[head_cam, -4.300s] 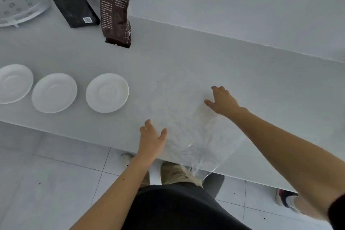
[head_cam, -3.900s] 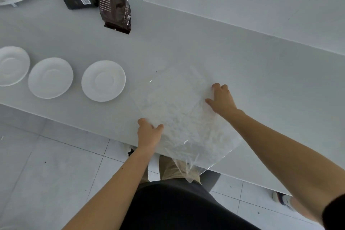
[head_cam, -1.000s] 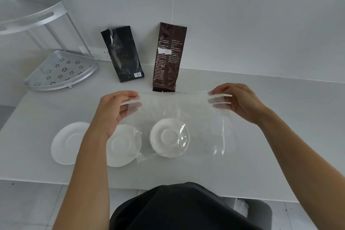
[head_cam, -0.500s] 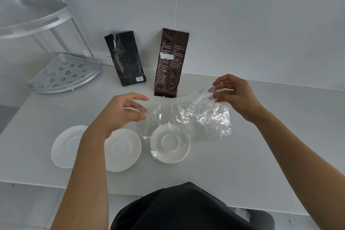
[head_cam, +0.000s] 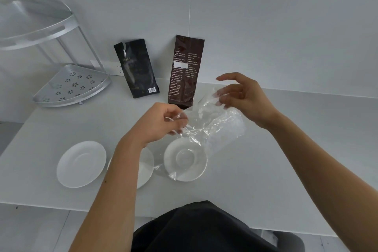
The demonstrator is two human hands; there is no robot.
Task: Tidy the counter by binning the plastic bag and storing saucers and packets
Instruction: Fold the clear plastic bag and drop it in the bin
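In the centre of the frame the clear plastic bag hangs in the air above the counter, over the right-hand saucer. The left hand pinches its left edge with curled fingers; the right hand is half open, fingertips just catching the upper corner. To do this well, gather the film inward into one fist so no tail drags across the saucers, then carry it to the bin, which is out of view. The packets lean on the wall at upper centre.
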